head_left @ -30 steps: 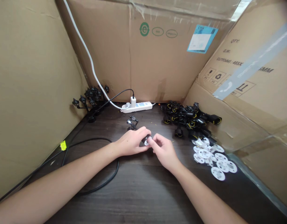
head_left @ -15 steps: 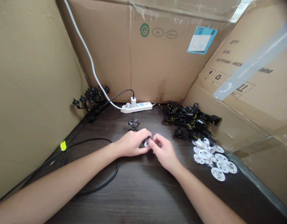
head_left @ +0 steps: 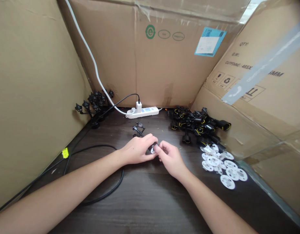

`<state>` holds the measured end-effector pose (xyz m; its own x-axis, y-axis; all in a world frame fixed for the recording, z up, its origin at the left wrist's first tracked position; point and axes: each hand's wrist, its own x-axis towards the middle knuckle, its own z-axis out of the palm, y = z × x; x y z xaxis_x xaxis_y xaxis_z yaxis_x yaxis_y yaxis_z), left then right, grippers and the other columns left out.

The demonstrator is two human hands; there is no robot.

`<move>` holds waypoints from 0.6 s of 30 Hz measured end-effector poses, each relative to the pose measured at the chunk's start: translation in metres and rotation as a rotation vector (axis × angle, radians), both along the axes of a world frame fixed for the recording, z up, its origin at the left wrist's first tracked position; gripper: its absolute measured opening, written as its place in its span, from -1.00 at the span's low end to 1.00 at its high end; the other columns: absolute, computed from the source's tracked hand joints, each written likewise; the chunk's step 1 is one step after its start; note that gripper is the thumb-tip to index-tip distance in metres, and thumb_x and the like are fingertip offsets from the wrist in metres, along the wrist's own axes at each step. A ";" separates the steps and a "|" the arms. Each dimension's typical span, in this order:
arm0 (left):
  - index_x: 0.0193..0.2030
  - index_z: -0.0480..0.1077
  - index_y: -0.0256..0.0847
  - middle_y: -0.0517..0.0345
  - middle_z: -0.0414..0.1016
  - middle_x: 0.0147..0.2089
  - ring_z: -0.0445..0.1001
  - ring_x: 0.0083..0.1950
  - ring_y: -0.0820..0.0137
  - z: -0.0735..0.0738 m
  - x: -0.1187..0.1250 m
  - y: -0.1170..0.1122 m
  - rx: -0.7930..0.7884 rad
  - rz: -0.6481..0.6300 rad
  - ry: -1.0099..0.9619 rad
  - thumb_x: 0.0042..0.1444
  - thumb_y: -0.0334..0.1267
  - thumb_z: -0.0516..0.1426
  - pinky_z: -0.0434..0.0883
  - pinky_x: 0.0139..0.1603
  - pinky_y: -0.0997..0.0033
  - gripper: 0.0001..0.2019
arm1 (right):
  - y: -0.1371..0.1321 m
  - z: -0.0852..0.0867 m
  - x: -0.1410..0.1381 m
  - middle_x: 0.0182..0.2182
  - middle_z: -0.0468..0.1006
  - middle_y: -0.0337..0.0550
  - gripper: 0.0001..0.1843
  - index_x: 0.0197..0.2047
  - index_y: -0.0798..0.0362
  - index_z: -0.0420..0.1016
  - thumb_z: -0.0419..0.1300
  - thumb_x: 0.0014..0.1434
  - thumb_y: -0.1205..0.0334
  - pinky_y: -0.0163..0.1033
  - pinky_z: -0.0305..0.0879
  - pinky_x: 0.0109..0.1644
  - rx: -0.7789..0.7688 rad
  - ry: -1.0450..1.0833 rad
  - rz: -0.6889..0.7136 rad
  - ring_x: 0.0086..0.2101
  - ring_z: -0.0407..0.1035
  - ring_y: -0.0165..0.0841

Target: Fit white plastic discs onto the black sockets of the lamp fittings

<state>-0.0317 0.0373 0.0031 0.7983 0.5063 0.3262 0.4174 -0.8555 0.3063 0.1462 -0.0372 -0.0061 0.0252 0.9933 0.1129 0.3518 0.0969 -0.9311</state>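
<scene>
Over the table (head_left: 150, 201), left hand (head_left: 139, 149) grips a black cup (head_left: 149, 150), right hand (head_left: 169, 157) pinches a white disc (head_left: 152, 150) at its mouth

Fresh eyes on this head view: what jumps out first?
Probably the bare left hand, mid-table, gripping a black multi-armed lantern piece, the bare right hand touching a small white disc there. Next, the heap of round white discs at right, and behind it the tangled black lamp parts with yellow wires.

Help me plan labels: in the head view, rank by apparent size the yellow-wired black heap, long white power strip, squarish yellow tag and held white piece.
1. Black heap
2. Power strip
3. Yellow tag
Unsure: white piece, partly covered.
</scene>
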 end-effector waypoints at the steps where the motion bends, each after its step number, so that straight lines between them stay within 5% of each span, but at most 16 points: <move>1: -0.03 0.27 -0.13 0.20 0.45 -0.16 0.47 -0.33 0.41 0.000 0.000 0.000 0.000 0.002 0.001 0.27 -0.15 0.11 0.31 -0.36 0.44 -0.80 | 0.000 0.000 0.000 -0.59 0.37 -0.28 -0.55 -0.49 -0.01 0.26 0.17 0.27 -0.14 -0.29 0.21 -0.43 -0.001 0.000 -0.002 -0.53 0.27 -0.37; 18: 0.06 0.23 -0.14 0.12 0.47 -0.06 0.52 -0.25 0.34 0.001 0.001 -0.004 -0.014 0.067 0.003 0.28 -0.11 0.09 0.39 -0.30 0.37 -0.72 | -0.001 0.002 -0.001 -0.61 0.34 -0.29 -0.55 -0.48 -0.01 0.26 0.14 0.30 -0.14 -0.30 0.18 -0.44 0.018 -0.024 -0.010 -0.54 0.26 -0.37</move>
